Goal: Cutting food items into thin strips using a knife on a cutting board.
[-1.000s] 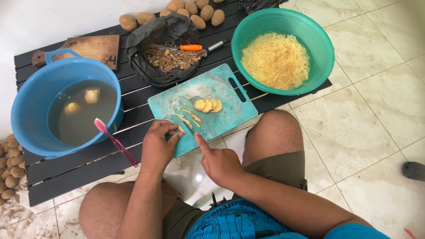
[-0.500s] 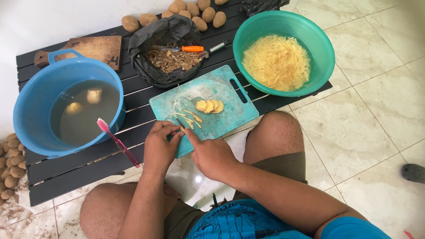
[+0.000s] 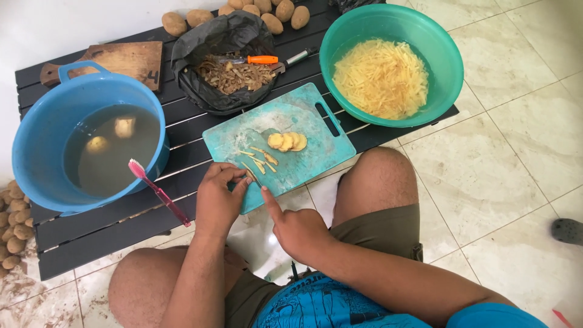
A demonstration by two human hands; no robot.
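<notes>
A teal cutting board (image 3: 319,152) lies on a black slatted table (image 3: 109,225). On it are a few round potato slices (image 3: 287,141) and thin potato strips (image 3: 262,159). My left hand (image 3: 217,203) curls its fingertips over a small potato piece at the board's near edge. My right hand (image 3: 294,229) is just right of it, index finger stretched along a thin knife (image 3: 253,174) whose blade points onto the board. The potato piece is mostly hidden under my fingers.
A green bowl (image 3: 450,67) of potato sticks stands at the back right. A blue tub (image 3: 33,140) holds water and peeled potatoes, with a pink toothbrush (image 3: 159,193) beside it. A black bag (image 3: 188,54) holds peels and an orange-handled tool (image 3: 262,59). Whole potatoes (image 3: 267,11) line the back.
My right hand pushed forward toward the board, then drew back a little toward me. My left hand stayed at the board's near edge.
</notes>
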